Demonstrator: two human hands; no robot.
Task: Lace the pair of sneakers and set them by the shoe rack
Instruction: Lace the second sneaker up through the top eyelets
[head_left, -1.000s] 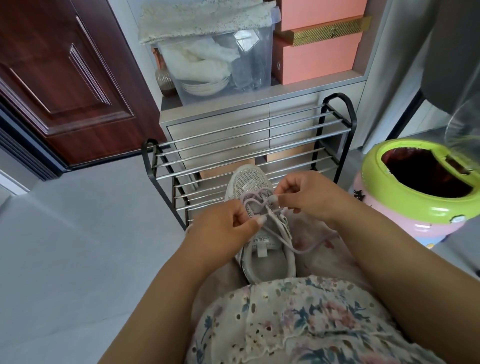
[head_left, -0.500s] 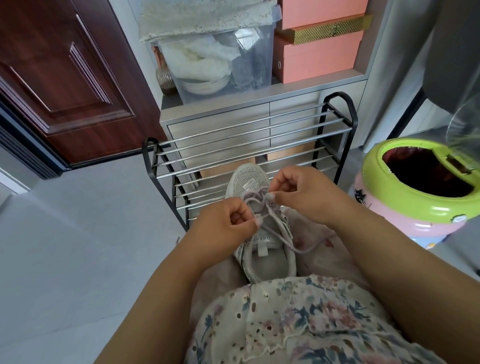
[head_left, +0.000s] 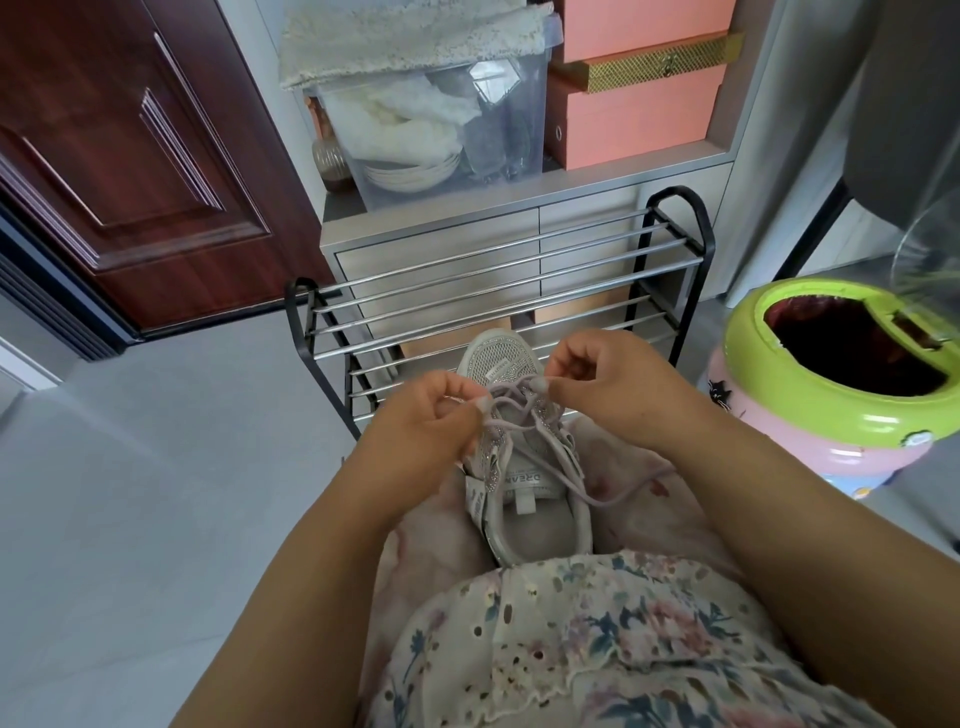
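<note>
A pale grey sneaker (head_left: 524, 499) with sparkly trim lies on my lap, toe pointing away toward the rack. Its lilac lace (head_left: 511, 402) crosses near the toe, and a loose end (head_left: 623, 491) trails off to the right over my skirt. My left hand (head_left: 426, 431) pinches the lace at the shoe's left side. At the right side, near the toe, my right hand (head_left: 613, 384) pinches the lace as well. Only one sneaker is in sight. Just beyond the shoe stands the black shoe rack (head_left: 498, 291) with its chrome bars.
A green and pink bin (head_left: 831, 410) stands at the right. Behind the rack is a grey drawer cabinet (head_left: 467, 244) with a clear storage box (head_left: 441, 119) and pink boxes (head_left: 639, 114). A dark red door (head_left: 130, 156) is at the left, grey floor (head_left: 156, 493) below.
My two hands have drawn slightly apart, pulling the lace tighter across the toe end. The sneaker stays on my lap.
</note>
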